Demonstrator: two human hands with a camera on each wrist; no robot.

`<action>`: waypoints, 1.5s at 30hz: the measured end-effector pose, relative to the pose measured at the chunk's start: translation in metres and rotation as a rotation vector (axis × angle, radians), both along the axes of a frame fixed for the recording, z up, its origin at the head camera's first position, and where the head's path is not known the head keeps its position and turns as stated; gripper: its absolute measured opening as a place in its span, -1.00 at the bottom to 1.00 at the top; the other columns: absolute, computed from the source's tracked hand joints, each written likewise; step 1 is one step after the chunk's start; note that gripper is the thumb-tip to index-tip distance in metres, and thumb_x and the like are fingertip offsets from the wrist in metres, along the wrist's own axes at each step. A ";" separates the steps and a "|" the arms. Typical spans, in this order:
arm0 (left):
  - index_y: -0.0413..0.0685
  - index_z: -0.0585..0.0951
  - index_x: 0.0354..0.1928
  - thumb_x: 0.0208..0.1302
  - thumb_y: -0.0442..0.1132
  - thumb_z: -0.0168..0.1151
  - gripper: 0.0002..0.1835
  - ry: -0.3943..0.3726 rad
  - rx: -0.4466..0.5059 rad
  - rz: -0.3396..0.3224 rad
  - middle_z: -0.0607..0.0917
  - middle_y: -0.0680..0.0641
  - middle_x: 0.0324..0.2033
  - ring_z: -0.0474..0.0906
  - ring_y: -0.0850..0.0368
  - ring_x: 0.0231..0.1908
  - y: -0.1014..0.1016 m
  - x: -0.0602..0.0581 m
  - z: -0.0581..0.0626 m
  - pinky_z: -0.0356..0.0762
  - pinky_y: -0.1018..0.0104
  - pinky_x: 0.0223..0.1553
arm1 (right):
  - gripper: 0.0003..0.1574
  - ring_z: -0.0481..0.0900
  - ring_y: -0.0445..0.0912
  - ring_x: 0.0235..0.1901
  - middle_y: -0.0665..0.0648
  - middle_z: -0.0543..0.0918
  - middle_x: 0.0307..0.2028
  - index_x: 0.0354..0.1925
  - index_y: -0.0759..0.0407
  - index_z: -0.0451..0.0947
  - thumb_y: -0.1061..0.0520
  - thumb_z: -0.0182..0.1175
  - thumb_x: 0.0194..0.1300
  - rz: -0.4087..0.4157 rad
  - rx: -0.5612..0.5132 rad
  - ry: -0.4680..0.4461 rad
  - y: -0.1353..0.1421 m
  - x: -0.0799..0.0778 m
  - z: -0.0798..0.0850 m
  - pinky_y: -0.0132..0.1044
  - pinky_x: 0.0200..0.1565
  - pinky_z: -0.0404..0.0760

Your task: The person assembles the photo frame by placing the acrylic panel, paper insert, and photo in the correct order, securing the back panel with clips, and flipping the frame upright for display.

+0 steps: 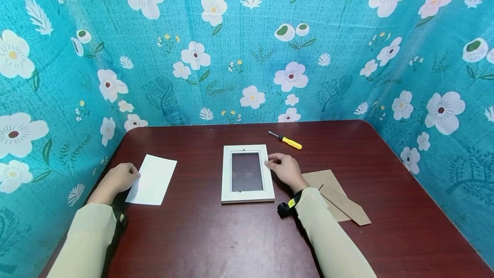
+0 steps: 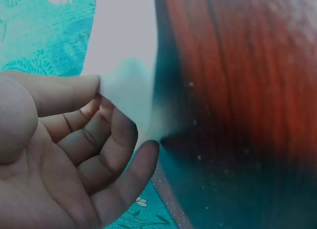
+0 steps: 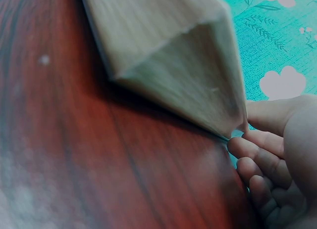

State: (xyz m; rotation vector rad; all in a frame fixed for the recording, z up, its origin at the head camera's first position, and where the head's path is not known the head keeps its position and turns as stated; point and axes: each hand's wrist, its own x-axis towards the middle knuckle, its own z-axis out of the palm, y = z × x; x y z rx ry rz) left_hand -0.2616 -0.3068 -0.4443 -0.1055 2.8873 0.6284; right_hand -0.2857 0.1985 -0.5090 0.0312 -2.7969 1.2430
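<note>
At the left, my left hand (image 1: 120, 177) pinches the left edge of a white sheet of paper (image 1: 155, 180) between thumb and fingers. The left wrist view shows the thumb of the left hand (image 2: 74, 135) on the sheet (image 2: 124, 36), with curled fingers behind it. A white picture frame (image 1: 227, 175) lies mid-table, with small dark tabs at the top and bottom of its dark-looking opening. My right hand (image 1: 285, 169) grips its right edge. In the right wrist view, thumb and fingers of the right hand (image 3: 277, 155) meet at the corner of a tan-looking side.
A yellow-handled screwdriver (image 1: 290, 142) lies behind the frame to the right. Brown backing board with a stand leg (image 1: 349, 207) lies partly under the right forearm. The dark red table (image 1: 200, 235) is bordered by blue floral cloth (image 1: 231, 46) at back and sides.
</note>
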 end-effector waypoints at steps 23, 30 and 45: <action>-0.44 0.46 -0.04 0.47 -0.23 0.05 -0.69 0.015 0.344 0.087 0.53 -0.39 -0.16 0.51 -0.19 -0.23 0.000 0.005 -0.004 0.65 0.01 -0.25 | -0.60 0.53 -0.09 -0.26 -0.02 0.65 -0.24 0.02 0.02 0.64 -0.13 0.25 0.30 -0.012 0.010 0.001 -0.001 -0.001 -0.001 -0.16 -0.21 0.47; -0.45 0.44 0.01 0.49 -0.17 0.02 -0.63 0.060 0.402 0.117 0.53 -0.38 -0.15 0.53 -0.16 -0.24 0.002 0.006 0.001 0.62 -0.07 -0.15 | -0.60 0.53 -0.09 -0.26 -0.02 0.65 -0.24 0.02 0.02 0.64 -0.13 0.26 0.29 -0.017 0.009 0.000 0.000 -0.002 -0.001 -0.16 -0.21 0.47; -0.40 0.44 0.08 0.50 -0.08 0.00 -0.56 0.076 0.457 0.205 0.55 -0.31 -0.13 0.52 -0.10 -0.23 0.006 0.003 -0.004 0.62 0.03 -0.15 | -0.59 0.55 -0.09 -0.22 0.00 0.66 -0.19 0.04 0.01 0.64 -0.12 0.26 0.30 -0.028 0.014 -0.012 -0.002 -0.001 -0.001 -0.15 -0.20 0.51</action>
